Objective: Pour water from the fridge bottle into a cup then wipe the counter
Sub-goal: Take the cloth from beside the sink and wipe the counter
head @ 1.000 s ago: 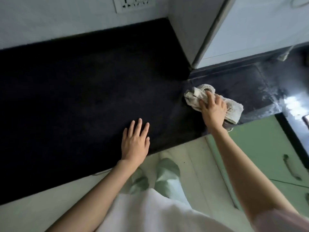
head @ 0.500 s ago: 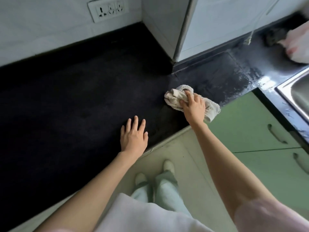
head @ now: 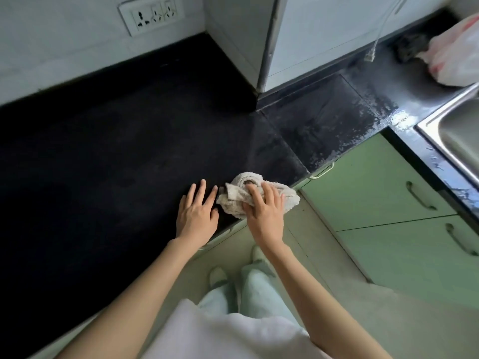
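Counter (head: pixel 108 141): a black L-shaped top, the largest item in view, running left along the wall and right toward the sink (head: pixel 458 136). The left run reads dull and even. The stretch right of the corner, toward the sink, carries pale streaks and a wet sheen. No bottle or cup is in view, so the pouring step is judged done and the wiping step is in hand.

Fridge (head: pixel 324 40): white body standing on the counter at the inner corner. A plastic bag (head: pixel 453 58) lies at the far right, behind the sink.

Right hand (head: pixel 264 211): palm down on the cloth (head: pixel 259 195), fingers spread over its top and curled into the folds, gripping it against the counter at the front edge.

Left hand (head: pixel 198 211): flat on the counter, fingers straight and apart, holding nothing. Its fingertips lie just beside the cloth's left edge; contact cannot be confirmed.

Cloth: a bunched pale towel, long axis running roughly left to right along the front edge, partly overhanging toward the green cabinets (head: pixel 388 198).

Governing relation: the streaked area lies to the right of and beyond the cloth, well apart from it; the right hand is the nearer one and already holds the cloth. The left hand blocks travel to the left. A further pass would, in my judgement, go right and away from the body.
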Tool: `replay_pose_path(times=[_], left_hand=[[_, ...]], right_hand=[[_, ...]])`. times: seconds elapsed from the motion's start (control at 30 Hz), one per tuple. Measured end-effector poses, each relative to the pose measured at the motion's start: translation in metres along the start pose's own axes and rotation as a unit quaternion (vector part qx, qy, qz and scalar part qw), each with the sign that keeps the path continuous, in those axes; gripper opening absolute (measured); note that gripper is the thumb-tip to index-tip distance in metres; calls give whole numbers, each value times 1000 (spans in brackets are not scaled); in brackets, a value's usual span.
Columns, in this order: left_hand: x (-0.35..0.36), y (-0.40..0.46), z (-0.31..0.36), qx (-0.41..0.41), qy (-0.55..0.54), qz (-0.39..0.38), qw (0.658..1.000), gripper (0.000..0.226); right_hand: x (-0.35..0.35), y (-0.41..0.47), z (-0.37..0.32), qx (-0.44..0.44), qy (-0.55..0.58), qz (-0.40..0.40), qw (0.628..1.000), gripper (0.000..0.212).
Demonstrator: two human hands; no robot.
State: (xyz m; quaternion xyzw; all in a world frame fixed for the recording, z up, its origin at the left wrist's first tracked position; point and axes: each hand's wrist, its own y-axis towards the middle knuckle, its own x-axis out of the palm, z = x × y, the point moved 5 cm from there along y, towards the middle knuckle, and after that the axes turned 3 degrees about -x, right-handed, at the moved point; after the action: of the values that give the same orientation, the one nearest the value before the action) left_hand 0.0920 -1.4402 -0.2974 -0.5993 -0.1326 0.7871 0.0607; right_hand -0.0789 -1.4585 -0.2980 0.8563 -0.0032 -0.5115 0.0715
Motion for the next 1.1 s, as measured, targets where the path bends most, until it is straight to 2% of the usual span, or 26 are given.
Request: replay_pose_path(times=[0.13, 0.23, 0.3, 0.43, 0.5, 0.67, 0.8, 0.93, 1.1], left_hand=[[-1, 0, 0, 1, 12, -1, 1000, 62], [-1, -1, 0, -1, 17, -1, 1000, 61], [1, -1, 0, -3, 18, 2, 1000, 61], [4, -1, -1, -2, 19, 4, 1000, 60], [6, -1, -1, -1, 17, 3, 1000, 60], [8, -2, 0, 2, 22, 25, 999, 59], [8, -2, 0, -2, 38, 51, 998, 58], [10, -3, 2, -8, 44, 35, 998, 66], [10, -2, 0, -1, 46, 41, 998, 58]], right_hand=[[-9, 11, 6, -52, 28, 35, 998, 49], [-23, 63, 37, 23, -1, 64, 998, 45], [-32, 100, 61, 71, -20, 46, 996, 44], [-31, 135, 71, 103, -49, 24, 993, 44], [-21, 123, 52, 73, -68, 21, 995, 44], [15, 98, -7, -82, -49, -10, 995, 44], [32, 164, -22, -119, -38, -42, 991, 45], [44, 216, -26, -135, -53, -72, 987, 49], [29, 162, -17, -171, -41, -60, 982, 47]])
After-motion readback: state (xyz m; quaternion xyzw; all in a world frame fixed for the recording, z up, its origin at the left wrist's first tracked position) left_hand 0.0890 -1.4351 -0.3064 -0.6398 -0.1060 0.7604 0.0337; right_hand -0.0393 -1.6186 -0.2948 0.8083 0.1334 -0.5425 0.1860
